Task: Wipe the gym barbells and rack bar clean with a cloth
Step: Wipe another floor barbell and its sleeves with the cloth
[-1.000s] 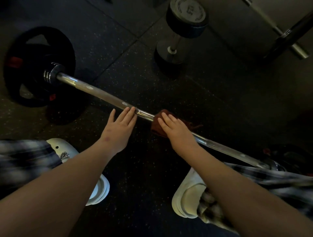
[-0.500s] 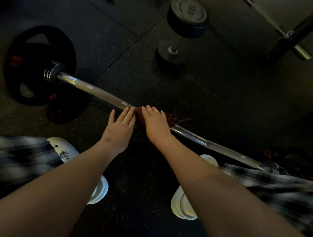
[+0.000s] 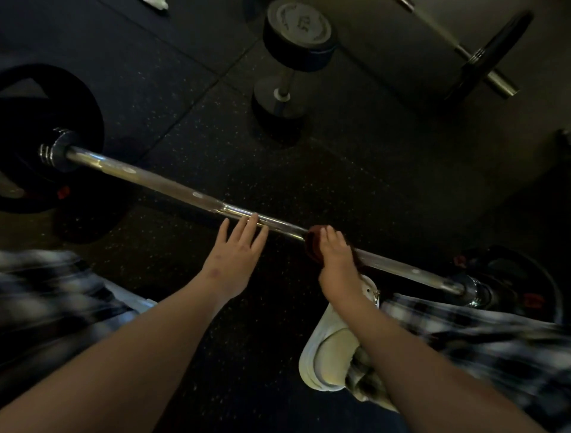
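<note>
Dark red cloth sits bunched under the right hand, whose fingers curl over it and clasp it round the barbell near mid-shaft. The left hand is flat, fingers straight, tips touching the bar just beside. The barbell lies on the rubber floor; a dumbbell stands beyond.

A dark rubber floor flecked with pale specks is laid in mats, with a straight seam running diagonally across its far left part. Near the floor's far edge, a black round-headed dumbbell with a metal handle stands on end. A small white scrap lies at the far-left edge. At the near edge, a cream-white shoe is planted on the floor, with blurred black-and-white plaid trousers above it.
</note>
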